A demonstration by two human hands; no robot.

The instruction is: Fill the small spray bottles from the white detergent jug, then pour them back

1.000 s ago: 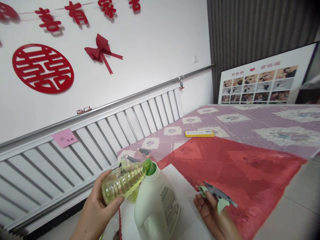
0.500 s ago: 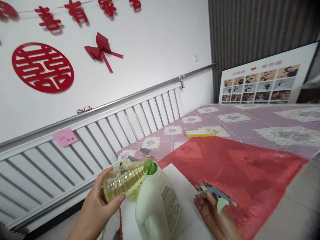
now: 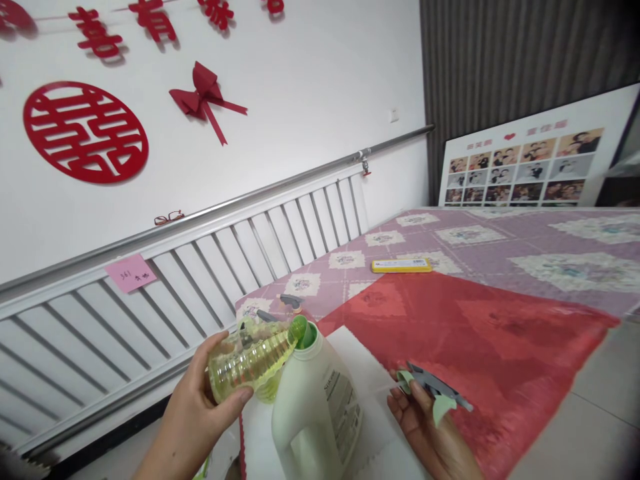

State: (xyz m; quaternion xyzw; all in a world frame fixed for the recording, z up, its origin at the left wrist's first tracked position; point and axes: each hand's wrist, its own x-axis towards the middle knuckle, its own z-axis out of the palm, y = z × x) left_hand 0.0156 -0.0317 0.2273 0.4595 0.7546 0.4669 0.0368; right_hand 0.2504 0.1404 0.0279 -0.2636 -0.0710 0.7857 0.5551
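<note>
My left hand (image 3: 205,393) is closed around a clear yellow-green ribbed spray bottle (image 3: 250,363) with its top off. The bottle is tipped, and its neck rests at the open mouth of a pale green detergent jug (image 3: 313,407). The jug stands upright between my hands, with a dark label on its side. Off to the right, my right hand (image 3: 430,420) grips a spray nozzle (image 3: 435,387), grey with a light green trigger. A thin clear tube (image 3: 377,387) sticks out from it toward the jug. How much liquid the bottle holds is hard to tell.
Behind the tipped bottle are another grey spray head (image 3: 290,301) and a partly hidden bottle. A yellow flat case (image 3: 401,265) lies near a red cloth (image 3: 500,340) on the patterned tablecloth (image 3: 470,235). A white radiator (image 3: 200,273) runs along the left.
Both hands stay nearly still, with the bottle tipped at the jug's mouth. The view shifts very slightly.
</note>
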